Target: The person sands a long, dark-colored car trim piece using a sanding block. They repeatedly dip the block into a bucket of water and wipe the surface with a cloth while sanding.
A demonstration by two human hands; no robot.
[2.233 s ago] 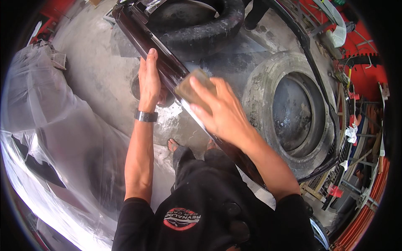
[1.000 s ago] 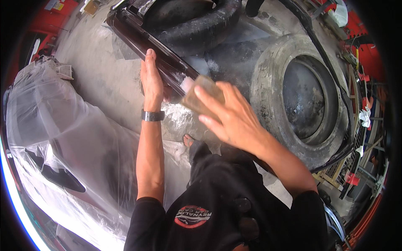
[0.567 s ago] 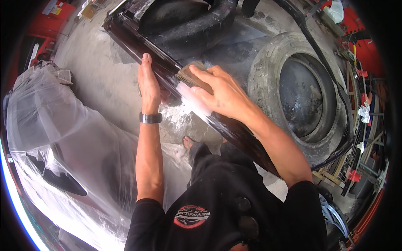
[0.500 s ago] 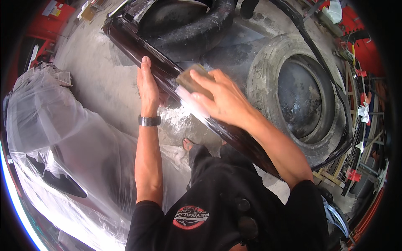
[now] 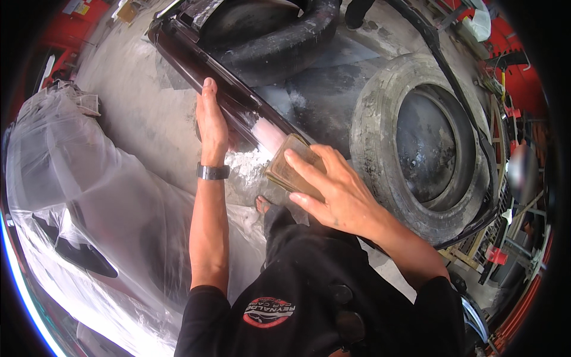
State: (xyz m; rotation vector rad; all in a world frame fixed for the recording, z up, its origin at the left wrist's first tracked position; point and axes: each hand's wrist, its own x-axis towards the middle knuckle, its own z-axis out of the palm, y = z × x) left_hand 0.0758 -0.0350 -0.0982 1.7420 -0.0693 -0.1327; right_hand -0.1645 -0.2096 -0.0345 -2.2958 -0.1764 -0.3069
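Observation:
A long, dark maroon car part [image 5: 182,59] crosses diagonally from the upper left toward the lower right, with a pale pink patch [image 5: 266,133] on it. My left hand [image 5: 212,119] grips the part's side above that patch, thumb on top. My right hand [image 5: 333,193] is closed on a worn tan sanding block [image 5: 282,169], pressed against the part at the lower end of the pale patch. The stretch of the part under my right forearm is mostly hidden. White powder [image 5: 244,163] lies on the floor below.
A black tyre [image 5: 273,44] lies beyond the part, a grey dusty tyre [image 5: 372,122] to the right. Clear plastic sheeting [image 5: 101,196] drapes over something on the left. Metal racks and tools [image 5: 514,208] line the right side. A dark leg or post [image 5: 357,13] stands at the top.
The sanding block in my right hand has moved down and right along the part since half a second ago, uncovering more of the pink patch. My left hand keeps its grip.

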